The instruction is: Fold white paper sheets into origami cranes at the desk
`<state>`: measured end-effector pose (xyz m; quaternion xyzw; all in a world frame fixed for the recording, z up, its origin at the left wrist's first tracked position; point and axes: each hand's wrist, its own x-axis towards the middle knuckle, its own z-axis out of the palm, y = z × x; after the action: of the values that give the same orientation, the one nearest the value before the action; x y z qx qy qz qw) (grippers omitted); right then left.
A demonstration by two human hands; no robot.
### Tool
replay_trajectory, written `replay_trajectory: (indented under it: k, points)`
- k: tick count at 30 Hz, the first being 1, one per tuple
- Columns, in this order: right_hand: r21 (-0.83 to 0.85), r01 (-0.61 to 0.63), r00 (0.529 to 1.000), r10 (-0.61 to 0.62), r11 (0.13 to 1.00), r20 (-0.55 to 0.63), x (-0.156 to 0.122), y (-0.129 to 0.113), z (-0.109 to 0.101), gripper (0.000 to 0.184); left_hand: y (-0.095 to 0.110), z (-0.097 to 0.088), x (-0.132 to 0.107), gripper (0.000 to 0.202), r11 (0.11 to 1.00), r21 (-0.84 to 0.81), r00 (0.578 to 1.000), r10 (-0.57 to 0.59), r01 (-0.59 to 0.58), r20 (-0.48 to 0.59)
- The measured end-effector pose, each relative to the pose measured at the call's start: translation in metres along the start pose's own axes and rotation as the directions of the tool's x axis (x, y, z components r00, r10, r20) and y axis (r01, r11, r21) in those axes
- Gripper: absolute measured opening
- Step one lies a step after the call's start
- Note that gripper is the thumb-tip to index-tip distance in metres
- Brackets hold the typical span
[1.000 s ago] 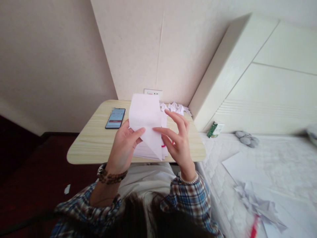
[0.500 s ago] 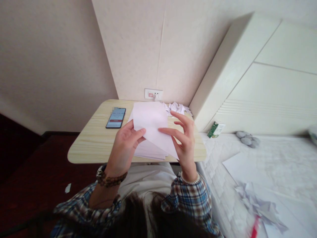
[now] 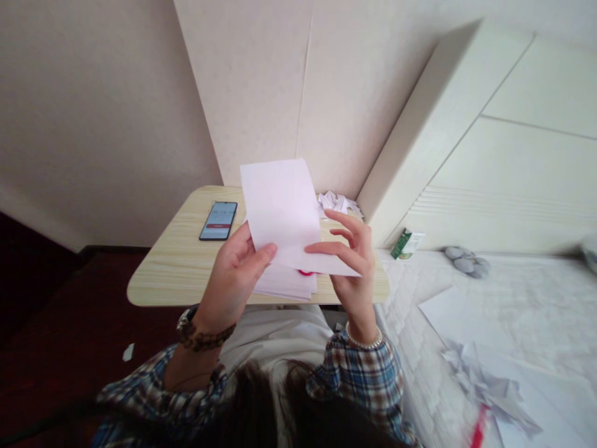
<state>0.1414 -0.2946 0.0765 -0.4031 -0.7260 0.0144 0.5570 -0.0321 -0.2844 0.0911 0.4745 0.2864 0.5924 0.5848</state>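
A white sheet of paper, folded along its lower edge, is held up above the small table. My left hand pinches its lower left part, thumb on top. My right hand grips the lower right part, where a pointed corner sticks out; its index finger lies on the paper and the other fingers are spread. Beneath the sheet lies a stack of white paper, mostly covered, with a bit of a red object showing on it.
A smartphone lies on the wooden table, left of the stack. Folded paper pieces sit at its back right corner. On the mattress to the right are a green-and-white box, a grey flower-shaped object and crumpled papers.
The sheet has been raised and turned, its right corner swinging up from pointing down to pointing right. A red object beneath it has come into sight. Both hands keep their hold.
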Motion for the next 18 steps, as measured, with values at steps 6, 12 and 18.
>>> replay_trajectory:
  k: [6,12,18]
  points:
    - [0.012,0.020,1.000,-0.020,1.000,0.022,0.001,-0.002,-0.003,0.028,0.003,-0.001,-0.003,0.037,0.994,0.104,1.000,0.016,-0.018,0.022]
    - [0.015,0.017,1.000,-0.016,1.000,-0.011,0.001,-0.004,-0.003,0.028,0.008,0.001,-0.007,0.045,0.988,0.140,0.996,0.066,-0.073,0.051]
    - [0.052,0.014,1.000,-0.013,0.999,-0.015,0.001,-0.006,-0.004,0.025,0.019,0.007,-0.010,0.057,0.967,0.249,0.999,0.043,-0.048,0.026]
